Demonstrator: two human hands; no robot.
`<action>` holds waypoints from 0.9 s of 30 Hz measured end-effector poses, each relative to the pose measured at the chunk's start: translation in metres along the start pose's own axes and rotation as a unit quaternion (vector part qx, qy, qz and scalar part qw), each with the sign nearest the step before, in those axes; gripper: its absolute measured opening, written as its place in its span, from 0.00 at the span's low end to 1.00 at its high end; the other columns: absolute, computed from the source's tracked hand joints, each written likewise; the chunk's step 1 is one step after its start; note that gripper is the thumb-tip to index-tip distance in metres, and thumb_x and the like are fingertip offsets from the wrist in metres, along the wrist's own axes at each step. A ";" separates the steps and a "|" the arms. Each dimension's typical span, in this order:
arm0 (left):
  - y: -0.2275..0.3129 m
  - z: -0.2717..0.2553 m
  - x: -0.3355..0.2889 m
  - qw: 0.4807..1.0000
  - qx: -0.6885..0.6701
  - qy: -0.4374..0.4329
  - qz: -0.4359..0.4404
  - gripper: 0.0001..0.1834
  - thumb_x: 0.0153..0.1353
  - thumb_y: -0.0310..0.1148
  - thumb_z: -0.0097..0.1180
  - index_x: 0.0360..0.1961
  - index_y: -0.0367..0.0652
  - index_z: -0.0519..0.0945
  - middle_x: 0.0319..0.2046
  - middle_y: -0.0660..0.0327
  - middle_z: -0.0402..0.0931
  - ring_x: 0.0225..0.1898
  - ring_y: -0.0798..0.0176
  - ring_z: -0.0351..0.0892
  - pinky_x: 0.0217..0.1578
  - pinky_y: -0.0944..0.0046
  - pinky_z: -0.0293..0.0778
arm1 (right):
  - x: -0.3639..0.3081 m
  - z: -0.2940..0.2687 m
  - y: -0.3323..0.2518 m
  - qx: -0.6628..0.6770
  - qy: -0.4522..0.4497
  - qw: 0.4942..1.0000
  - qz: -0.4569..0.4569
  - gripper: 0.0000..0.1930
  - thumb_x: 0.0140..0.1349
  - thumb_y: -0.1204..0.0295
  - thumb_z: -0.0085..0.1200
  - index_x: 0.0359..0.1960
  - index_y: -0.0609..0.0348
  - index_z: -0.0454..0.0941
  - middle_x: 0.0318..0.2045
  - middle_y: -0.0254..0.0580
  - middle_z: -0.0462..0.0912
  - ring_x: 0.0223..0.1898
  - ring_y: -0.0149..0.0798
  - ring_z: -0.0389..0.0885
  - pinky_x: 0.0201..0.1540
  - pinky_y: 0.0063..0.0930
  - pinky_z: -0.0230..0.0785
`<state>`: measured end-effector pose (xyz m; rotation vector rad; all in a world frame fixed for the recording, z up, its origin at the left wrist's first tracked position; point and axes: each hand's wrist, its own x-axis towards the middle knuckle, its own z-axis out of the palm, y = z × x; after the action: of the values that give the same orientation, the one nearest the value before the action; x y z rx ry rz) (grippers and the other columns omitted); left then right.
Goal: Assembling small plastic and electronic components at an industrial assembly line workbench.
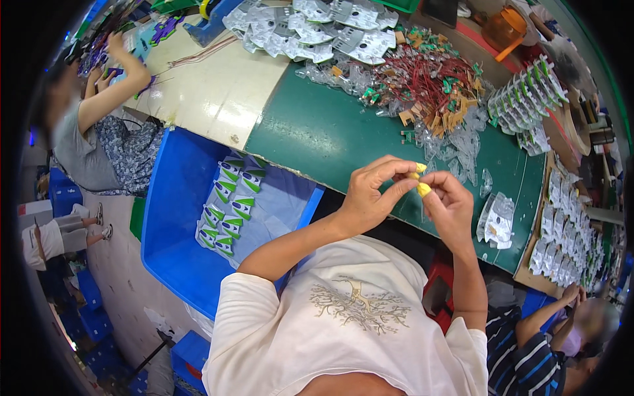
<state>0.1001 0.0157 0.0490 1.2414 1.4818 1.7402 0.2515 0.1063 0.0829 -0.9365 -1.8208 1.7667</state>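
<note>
My left hand (375, 193) and my right hand (450, 210) meet in front of my chest, over the near edge of the green tabletop (317, 125). Both have thumb and fingers pinched together. Yellow coverings (423, 189) sit on some fingertips. Whatever lies between the fingers is hidden or too small to make out. Just beyond my hands are clear plastic pieces (456, 142) and a tangled heap of red wires (432, 72) with small green boards and tan parts. Right of my right hand lies a small stack of clear-and-white plastic parts (496, 221).
A blue bin (162, 218) on my left holds rows of green-and-white parts (228, 208). White-grey plastic shells (317, 30) are piled at the back. A rack of green-edged parts (528, 99) and a board of parts (561, 244) stand right. Co-workers sit on both sides.
</note>
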 end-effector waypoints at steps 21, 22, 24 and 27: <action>-0.016 -0.003 -0.001 0.992 -0.103 0.008 -0.075 0.17 0.58 0.24 0.66 0.49 0.35 0.80 0.32 0.65 0.79 0.36 0.74 0.76 0.41 0.72 0.73 | 0.014 0.011 -0.008 -0.193 0.047 0.963 -0.184 0.06 0.52 0.83 0.59 0.32 0.63 0.83 0.26 0.34 0.80 0.22 0.23 0.70 0.24 0.18 0.62; -0.015 -0.007 -0.001 0.992 -0.099 0.014 -0.072 0.17 0.58 0.24 0.66 0.49 0.35 0.80 0.32 0.65 0.79 0.36 0.74 0.76 0.41 0.72 0.73 | 0.014 0.008 -0.005 -0.175 0.026 0.969 -0.171 0.07 0.52 0.83 0.60 0.33 0.62 0.84 0.27 0.34 0.81 0.22 0.24 0.72 0.24 0.19 0.62; -0.012 -0.017 0.000 0.977 -0.128 -0.070 -0.157 0.15 0.59 0.25 0.66 0.47 0.34 0.81 0.32 0.65 0.79 0.34 0.75 0.75 0.38 0.74 0.73 | 0.018 -0.002 0.003 -0.171 -0.026 0.971 -0.163 0.08 0.53 0.83 0.61 0.34 0.61 0.86 0.29 0.37 0.84 0.25 0.26 0.76 0.26 0.20 0.66; -0.025 -0.034 0.008 0.863 -0.355 -0.151 -0.327 0.19 0.62 0.29 0.63 0.53 0.37 0.76 0.33 0.66 0.79 0.33 0.74 0.77 0.35 0.74 0.75 | 0.027 -0.002 0.009 -0.124 -0.092 0.976 -0.152 0.07 0.53 0.83 0.61 0.33 0.62 0.86 0.29 0.39 0.85 0.26 0.27 0.77 0.29 0.21 0.68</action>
<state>0.0622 0.0132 0.0289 0.4926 0.7945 1.3300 0.2362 0.1262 0.0705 -0.5538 -2.2063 1.5020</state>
